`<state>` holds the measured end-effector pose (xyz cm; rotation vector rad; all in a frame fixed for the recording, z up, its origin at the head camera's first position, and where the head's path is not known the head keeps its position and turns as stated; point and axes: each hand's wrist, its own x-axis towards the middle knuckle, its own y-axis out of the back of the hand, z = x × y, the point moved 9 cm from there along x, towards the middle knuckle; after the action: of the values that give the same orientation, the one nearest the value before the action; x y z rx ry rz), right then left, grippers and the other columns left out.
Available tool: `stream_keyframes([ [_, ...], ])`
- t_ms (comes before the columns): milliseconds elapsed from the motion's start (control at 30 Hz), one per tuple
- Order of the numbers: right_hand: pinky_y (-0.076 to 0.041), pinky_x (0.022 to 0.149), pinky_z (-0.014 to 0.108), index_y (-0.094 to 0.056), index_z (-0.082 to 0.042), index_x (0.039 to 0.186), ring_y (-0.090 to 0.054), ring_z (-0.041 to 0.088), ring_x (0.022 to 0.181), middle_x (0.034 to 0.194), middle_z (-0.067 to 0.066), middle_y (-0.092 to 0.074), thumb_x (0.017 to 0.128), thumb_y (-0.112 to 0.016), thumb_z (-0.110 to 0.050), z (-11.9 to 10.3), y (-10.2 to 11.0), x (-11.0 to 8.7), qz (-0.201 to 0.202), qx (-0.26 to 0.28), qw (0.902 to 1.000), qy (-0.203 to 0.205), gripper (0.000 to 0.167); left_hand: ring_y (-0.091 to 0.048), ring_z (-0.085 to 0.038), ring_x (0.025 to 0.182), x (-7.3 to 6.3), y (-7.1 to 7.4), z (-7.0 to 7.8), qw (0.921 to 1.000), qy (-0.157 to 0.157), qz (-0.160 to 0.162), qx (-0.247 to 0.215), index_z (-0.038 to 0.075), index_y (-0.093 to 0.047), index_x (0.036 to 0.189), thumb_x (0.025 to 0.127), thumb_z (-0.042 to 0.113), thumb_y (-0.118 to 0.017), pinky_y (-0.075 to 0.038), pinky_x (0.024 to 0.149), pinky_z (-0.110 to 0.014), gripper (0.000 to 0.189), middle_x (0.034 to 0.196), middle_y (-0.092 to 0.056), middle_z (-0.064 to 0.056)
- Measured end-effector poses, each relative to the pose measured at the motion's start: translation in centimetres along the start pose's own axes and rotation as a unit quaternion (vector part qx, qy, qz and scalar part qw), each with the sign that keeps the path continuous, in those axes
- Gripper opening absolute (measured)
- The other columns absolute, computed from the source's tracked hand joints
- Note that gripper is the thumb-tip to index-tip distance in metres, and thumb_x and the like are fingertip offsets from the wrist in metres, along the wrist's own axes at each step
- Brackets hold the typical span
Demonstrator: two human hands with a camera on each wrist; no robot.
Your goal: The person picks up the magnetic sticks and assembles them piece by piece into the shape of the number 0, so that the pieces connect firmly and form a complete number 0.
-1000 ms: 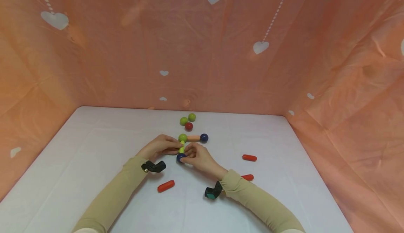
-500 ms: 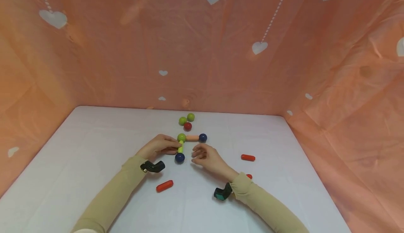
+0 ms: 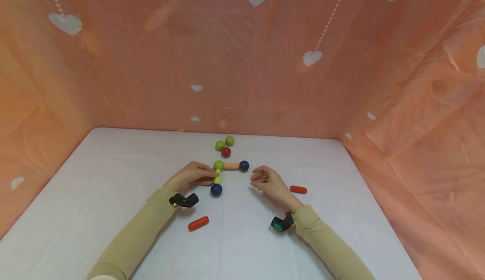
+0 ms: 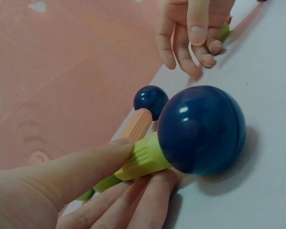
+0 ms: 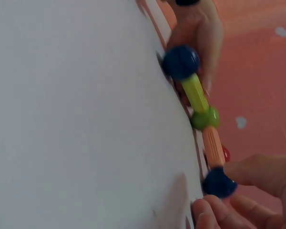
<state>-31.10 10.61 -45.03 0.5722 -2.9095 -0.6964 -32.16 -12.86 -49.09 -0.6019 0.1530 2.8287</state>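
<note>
My left hand (image 3: 191, 176) pinches a yellow-green rod (image 4: 145, 157) between thumb and fingers. At the rod's near end is a dark blue ball (image 3: 216, 190); at its far end, a green ball (image 3: 218, 165). From the green ball a peach rod (image 3: 231, 166) runs right to a second blue ball (image 3: 244, 166), so the joined pieces form an L on the table. My right hand (image 3: 274, 188) hovers to the right of this piece, fingers loosely bent and holding nothing. In the right wrist view, its thumb appears in front of the second blue ball (image 5: 219, 183), overlapping it.
Two loose green balls (image 3: 229, 141) and a red ball (image 3: 225, 152) lie behind the L. One red rod (image 3: 198, 223) is at the front left, another red rod (image 3: 298, 189) at the right; a third is mostly hidden by my right wrist. Patterned cloth (image 3: 219, 61) walls the white table.
My right hand has let go of the near blue ball and moved away to the right. The left hand stays on the yellow-green rod.
</note>
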Motion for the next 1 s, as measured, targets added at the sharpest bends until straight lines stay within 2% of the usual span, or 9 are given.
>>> stream_keyframes([
  [167,-0.053,0.069,0.029,-0.054,0.003,0.12,-0.063,0.023,0.09,0.105,0.014,-0.065,0.087,-0.069,-0.004,0.4,1.6,0.8,0.014,-0.014,0.9996,-0.018,0.038,-0.068,-0.021,0.086,0.2,0.2,0.0,1.0,0.003,0.007,0.007,-0.001,-0.068,0.106,0.078,0.023,-0.081,-0.056,0.079,-0.031,0.039,0.101,-0.066,-0.014],
  [333,-0.053,0.081,0.036,-0.051,0.002,0.126,-0.062,0.027,0.099,0.11,0.015,-0.063,0.083,-0.071,-0.002,-0.7,1.7,2.3,-0.007,-0.046,0.9989,-0.008,0.047,-0.069,-0.021,0.084,0.6,0.1,0.0,0.9999,0.004,0.004,0.009,-0.002,-0.068,0.108,0.079,0.02,-0.08,-0.056,0.077,-0.03,0.039,0.098,-0.068,-0.014],
  [433,-0.053,0.084,0.038,-0.05,0.002,0.129,-0.062,0.029,0.101,0.112,0.017,-0.062,0.083,-0.07,0.0,-1.3,1.5,3.5,-0.023,-0.059,0.998,0.003,0.05,-0.069,-0.021,0.083,0.7,0.1,0.0,0.9999,0.0,0.004,0.011,-0.003,-0.068,0.107,0.078,0.021,-0.081,-0.056,0.077,-0.03,0.039,0.097,-0.068,-0.014],
  [667,-0.053,0.085,0.037,-0.057,-0.001,0.126,-0.061,0.029,0.102,0.113,0.014,-0.062,0.084,-0.07,-0.001,-1.3,0.6,5.7,-0.062,-0.078,0.995,-0.002,0.043,-0.069,-0.022,0.084,0.3,0.0,-0.4,1.0,-0.004,-0.001,-0.002,0.0,-0.071,0.101,0.076,0.025,-0.082,-0.056,0.078,-0.03,0.038,0.097,-0.069,-0.014],
  [833,-0.052,0.084,0.035,-0.063,-0.004,0.12,-0.06,0.025,0.099,0.111,0.01,-0.063,0.084,-0.071,-0.003,-1.0,0.0,6.5,-0.068,-0.089,0.9937,-0.009,0.037,-0.069,-0.021,0.085,0.2,0.0,-0.4,0.9999,-0.008,-0.001,-0.009,0.0,-0.071,0.102,0.076,0.025,-0.082,-0.055,0.079,-0.03,0.038,0.098,-0.068,-0.014],
  [1000,-0.051,0.085,0.034,-0.066,-0.006,0.116,-0.059,0.022,0.098,0.109,0.008,-0.063,0.084,-0.072,-0.004,-0.7,-0.1,6.6,-0.064,-0.089,0.9938,-0.017,0.032,-0.069,-0.021,0.083,0.4,0.1,-0.3,0.9999,-0.002,0.006,0.014,0.0,-0.07,0.103,0.076,0.027,-0.082,-0.056,0.078,-0.029,0.04,0.095,-0.07,-0.012],
])
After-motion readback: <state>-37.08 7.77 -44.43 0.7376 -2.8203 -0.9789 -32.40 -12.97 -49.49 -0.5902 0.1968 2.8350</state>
